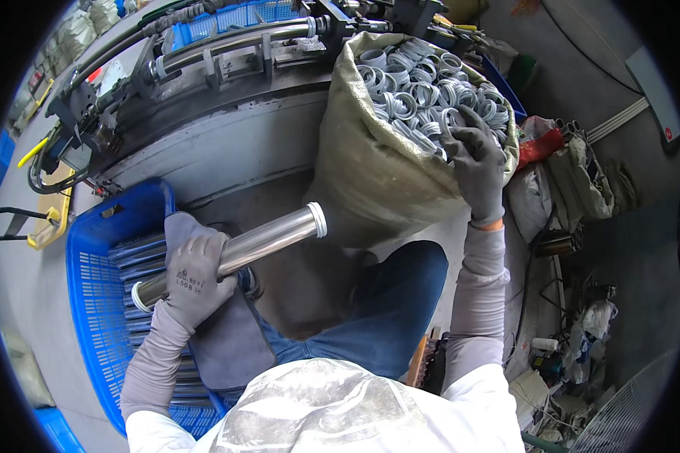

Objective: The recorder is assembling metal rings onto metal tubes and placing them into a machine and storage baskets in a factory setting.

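Observation:
Wrapped round a shiny metal tube [268, 241], my gloved left hand [196, 275] holds it at a slant above my lap. A pale grey plastic ring sits on each end of the tube. My right hand [477, 162], also in a grey glove, reaches into the right side of a woven sack [393, 174] heaped with grey plastic rings [423, 94]. Its fingers are bent among the rings; whether one is pinched between them I cannot make out. Beside my left arm stands a blue plastic basket [91, 302] with several metal tubes [140, 253] lying in it.
Behind the sack and to its left runs a machine bench [227, 128] with a clamped metal tube [234, 45]. A blue crate [234, 19] stands behind it. Several bags [533, 196] lie right of the sack. A yellow frame [53, 211] stands left of the basket.

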The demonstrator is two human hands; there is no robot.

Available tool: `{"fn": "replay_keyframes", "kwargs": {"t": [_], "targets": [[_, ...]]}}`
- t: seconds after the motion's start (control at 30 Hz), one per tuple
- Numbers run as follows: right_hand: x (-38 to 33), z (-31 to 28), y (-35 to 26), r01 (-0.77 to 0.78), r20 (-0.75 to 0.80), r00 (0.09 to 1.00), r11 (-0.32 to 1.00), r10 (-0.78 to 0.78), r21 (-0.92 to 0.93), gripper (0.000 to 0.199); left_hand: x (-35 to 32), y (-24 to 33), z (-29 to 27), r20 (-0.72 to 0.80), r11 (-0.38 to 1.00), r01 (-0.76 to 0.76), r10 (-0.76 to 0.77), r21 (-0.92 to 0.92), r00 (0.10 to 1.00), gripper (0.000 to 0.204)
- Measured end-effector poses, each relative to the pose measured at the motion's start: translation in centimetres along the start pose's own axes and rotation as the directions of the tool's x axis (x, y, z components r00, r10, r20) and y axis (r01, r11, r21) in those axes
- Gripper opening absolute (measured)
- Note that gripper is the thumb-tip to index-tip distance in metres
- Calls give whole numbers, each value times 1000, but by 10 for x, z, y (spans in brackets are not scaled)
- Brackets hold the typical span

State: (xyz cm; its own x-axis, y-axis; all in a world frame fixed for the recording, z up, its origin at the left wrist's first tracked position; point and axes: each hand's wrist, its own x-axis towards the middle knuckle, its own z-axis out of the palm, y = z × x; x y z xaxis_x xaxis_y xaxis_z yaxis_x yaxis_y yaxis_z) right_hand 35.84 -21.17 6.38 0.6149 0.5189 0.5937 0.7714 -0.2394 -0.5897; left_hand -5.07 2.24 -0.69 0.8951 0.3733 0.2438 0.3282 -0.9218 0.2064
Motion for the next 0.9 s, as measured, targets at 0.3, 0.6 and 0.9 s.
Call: {"fn": "replay_keyframes", "kwargs": {"t": [0.3, 0.6, 0.9], "targets": [[-24, 7, -44, 292, -78, 952, 955, -295, -47, 75, 9, 2, 2, 81, 1000, 17, -17, -10, 997, 61], [-82, 62, -73, -564, 531, 825, 235, 194, 792, 59, 69, -13, -29, -30, 999, 28, -27, 41, 999, 63], [-123, 155, -37, -803, 820, 562, 310, 110, 509, 52, 198, -28, -34, -215, 937, 30, 49, 349, 975, 63]]}}
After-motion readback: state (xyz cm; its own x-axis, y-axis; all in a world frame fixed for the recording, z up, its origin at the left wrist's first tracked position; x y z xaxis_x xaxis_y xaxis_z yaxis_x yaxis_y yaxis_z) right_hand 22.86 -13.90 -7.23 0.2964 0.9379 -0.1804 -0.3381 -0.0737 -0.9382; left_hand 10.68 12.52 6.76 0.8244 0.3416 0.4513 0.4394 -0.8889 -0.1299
